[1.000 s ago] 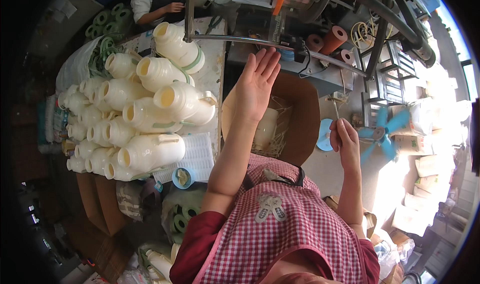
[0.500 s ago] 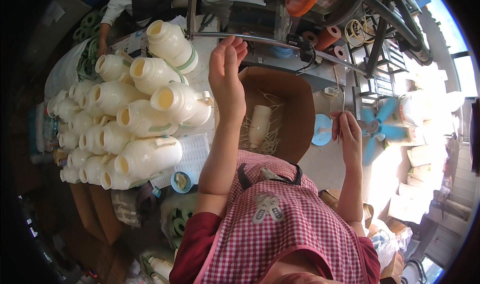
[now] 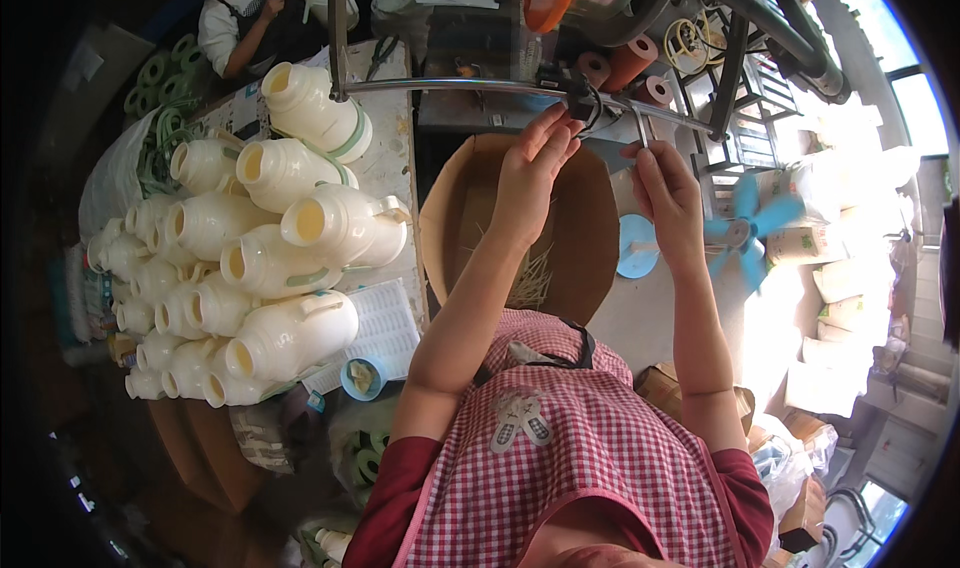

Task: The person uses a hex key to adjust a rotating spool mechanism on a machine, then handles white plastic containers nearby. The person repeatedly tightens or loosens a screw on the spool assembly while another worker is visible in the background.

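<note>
1. Now both hands are reaching up to the metal bar (image 3: 460, 86), which is running across the top of the view above the open cardboard box (image 3: 600, 218).
2. Left hand (image 3: 530, 168) is pinching with its fingertips a small black part (image 3: 578, 103) fixed on the bar; the fingers are drawn narrow together on it.
3. Right hand (image 3: 668, 190) is closing its fingers around a thin metal piece (image 3: 640, 126) that is hanging down from the bar, just to the right of the black part.
4. Below the bar, the box is standing with some pale straw-like strips (image 3: 532, 280) lying inside (its bottom is mostly hidden by the left forearm).
5. Left of the box, many cream plastic bottles (image 3: 270, 258) are lying stacked on their sides on a table (image 3: 385, 173).
6. Right of the box, a blue fan (image 3: 745, 230) is standing near white sacks (image 3: 850, 258).
7. Beyond the bar's left end, another person (image 3: 250, 18) is sitting at the far table edge.
</note>
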Demonstrator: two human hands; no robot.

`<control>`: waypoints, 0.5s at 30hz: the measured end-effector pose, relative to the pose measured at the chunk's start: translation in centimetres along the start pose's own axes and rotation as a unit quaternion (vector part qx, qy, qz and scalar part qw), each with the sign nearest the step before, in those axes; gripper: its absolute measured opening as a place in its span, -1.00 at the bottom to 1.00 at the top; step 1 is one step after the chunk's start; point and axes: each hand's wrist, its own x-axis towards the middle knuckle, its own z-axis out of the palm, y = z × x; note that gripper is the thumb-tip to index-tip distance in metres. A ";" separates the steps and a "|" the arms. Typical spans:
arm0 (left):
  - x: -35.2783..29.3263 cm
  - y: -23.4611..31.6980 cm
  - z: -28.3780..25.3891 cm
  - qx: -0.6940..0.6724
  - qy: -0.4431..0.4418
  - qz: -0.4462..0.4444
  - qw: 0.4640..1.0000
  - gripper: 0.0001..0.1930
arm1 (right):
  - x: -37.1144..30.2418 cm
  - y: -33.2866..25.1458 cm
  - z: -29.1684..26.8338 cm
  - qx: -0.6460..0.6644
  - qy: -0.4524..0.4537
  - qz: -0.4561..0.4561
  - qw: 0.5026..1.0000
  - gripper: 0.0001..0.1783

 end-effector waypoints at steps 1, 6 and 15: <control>0.1 0.1 0.2 0.007 0.005 -0.004 1.000 -0.59 | -0.2 0.3 0.1 0.002 0.000 -0.002 1.000 -0.73; -0.2 -0.6 -0.3 0.039 0.024 -0.024 0.999 -0.60 | -1.6 3.2 -0.3 0.049 -0.032 -0.025 0.998 -0.71; -1.6 3.3 -2.0 0.141 0.108 0.195 0.965 -0.64 | -2.2 1.0 -2.4 -0.015 0.023 -0.079 0.996 -0.71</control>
